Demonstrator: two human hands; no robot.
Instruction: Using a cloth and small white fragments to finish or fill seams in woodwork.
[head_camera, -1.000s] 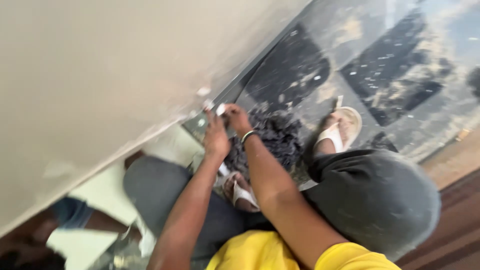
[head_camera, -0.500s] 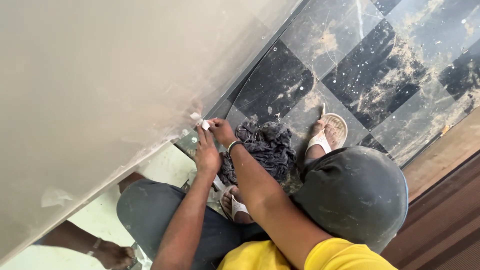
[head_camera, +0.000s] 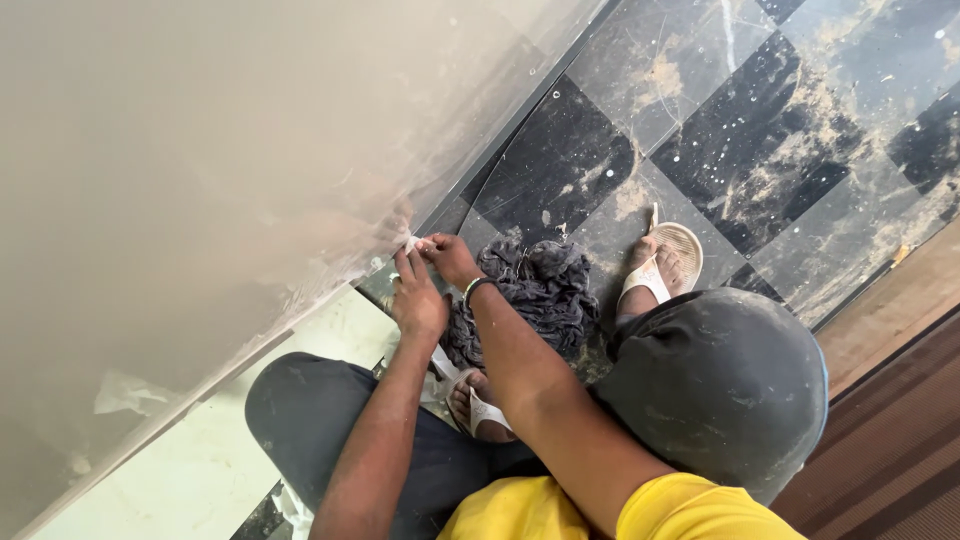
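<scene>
Fingers (head_camera: 432, 247) of the right hand (head_camera: 452, 262) are pinched on a small white strip of tape (head_camera: 411, 243) right at the lower edge of the beige wall panel (head_camera: 200, 170), and the left hand (head_camera: 418, 300) sits just beside it, its fingers stretched up and pressed against the same strip; whether the left truly grips it cannot be told from here. One strip, two hands, both tight in the corner where panel meets floor. A dark band circles the right wrist (head_camera: 476, 290). Just below and right of the hands lies one crumpled dark grey cloth (head_camera: 540, 290), touching the right forearm. Moving out: two feet in white sandals, one tucked under the arms (head_camera: 480, 405), the other out on the tiles (head_camera: 665, 262) beside the cloth. Two knees in dark trousers frame the work, the left one (head_camera: 320, 400) low by the pale floor strip (head_camera: 200, 470), the right one (head_camera: 715, 385) big and near, boxing in the right arm. The floor (head_camera: 760, 130) beyond is dusty black and grey checked tile, open room up and to the right. A brown wooden edge (head_camera: 890, 400) closes off the lower right corner. One scrap of white paper (head_camera: 120, 392) clings low on the panel, another (head_camera: 292, 505) lies near the bottom edge.
</scene>
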